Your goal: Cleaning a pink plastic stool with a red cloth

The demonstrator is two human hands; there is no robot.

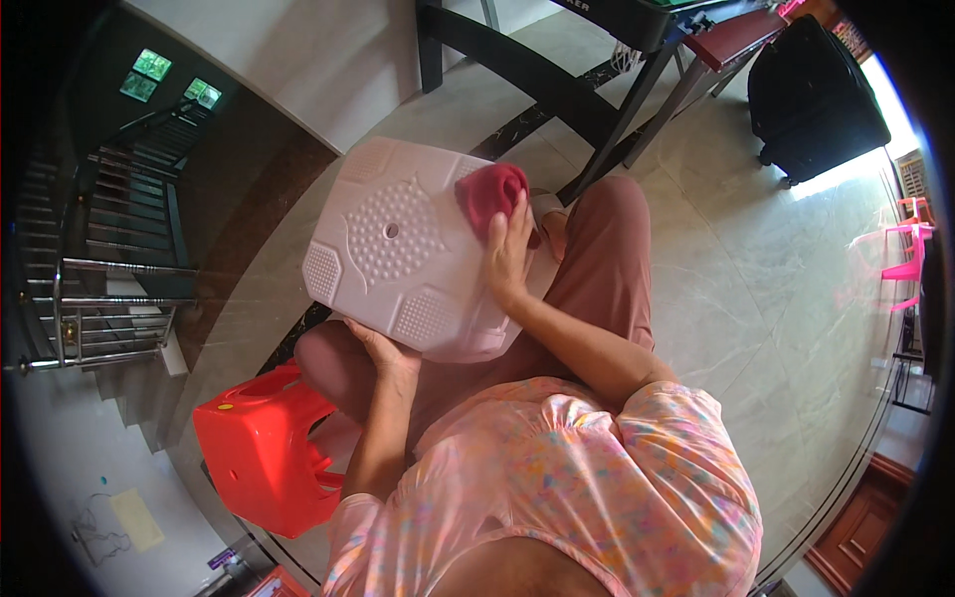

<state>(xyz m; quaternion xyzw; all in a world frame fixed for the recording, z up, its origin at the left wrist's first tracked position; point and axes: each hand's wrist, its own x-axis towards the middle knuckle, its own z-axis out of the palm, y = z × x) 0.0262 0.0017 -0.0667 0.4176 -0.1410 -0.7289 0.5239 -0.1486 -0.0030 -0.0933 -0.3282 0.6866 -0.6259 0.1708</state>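
Note:
A pale pink plastic stool (323, 224) rests tilted across my lap, its bumpy seat with a small centre hole facing up. My left hand (386, 350) grips the stool's near edge, with some of its fingers hidden beneath. At the stool's right side, my right hand (509, 257) presses a crumpled dark red cloth (485, 199) against the seat's upper right corner. Its fingers lie nearly straight along the cloth.
A bright red plastic stool (264, 453) stands by my left knee. Ahead are a black-legged game table (537, 75) and a dark red bench (731, 40). A black suitcase (816, 99) stands at the far right; stair railings (119, 269) run along the left.

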